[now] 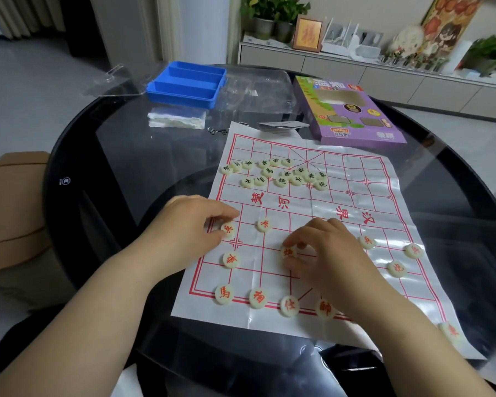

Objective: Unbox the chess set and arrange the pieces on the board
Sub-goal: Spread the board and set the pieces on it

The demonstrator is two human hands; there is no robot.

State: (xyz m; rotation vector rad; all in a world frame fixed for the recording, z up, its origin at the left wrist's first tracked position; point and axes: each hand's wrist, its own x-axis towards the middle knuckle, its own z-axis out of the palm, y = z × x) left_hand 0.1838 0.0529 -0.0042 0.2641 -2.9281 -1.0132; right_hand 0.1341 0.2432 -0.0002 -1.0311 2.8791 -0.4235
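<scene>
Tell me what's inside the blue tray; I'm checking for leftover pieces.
The blue tray shows bare, empty-looking compartments, no pieces visible. Its near wall hides part of the floors, so those strips can't be checked.

white red-gridded board (312, 213), purple box (352, 116), blue tray (184, 90)

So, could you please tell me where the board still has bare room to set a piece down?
The far right of the board, right of the black-lettered pieces, is bare, as is the river band across the middle. That cluster is crowded, and the near rows are busy with red-lettered pieces, the left hand and the right hand.
</scene>
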